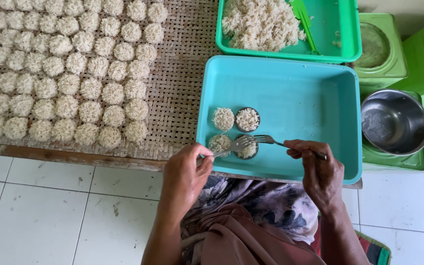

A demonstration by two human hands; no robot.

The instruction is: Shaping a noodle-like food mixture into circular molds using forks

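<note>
Blue tray (290, 93) sits on the mat's (177, 78) near right corner, overhanging toward the person's lap. Four small rounds lie in the tray's near left corner, in a two-by-two block. The cup (248, 149), a dark-rimmed mould full of rice, is the near right one of the four.

Right hand (320, 172): fingers pinched narrow round the handle of a fork (271, 141). Fork's long axis runs about level along the tray's near edge, tines pointing left, tips just above the cup. Cup lies left of the right fingers, a fork's length off.

Left hand (185, 174): fingers closed on a second fork (231, 147), tines pointing right and up, meeting the first fork over the cup. Handle mostly hidden in the hand.

Left hand is the nearer to the cup. Both sets of tines converge on it from opposite sides.
</note>
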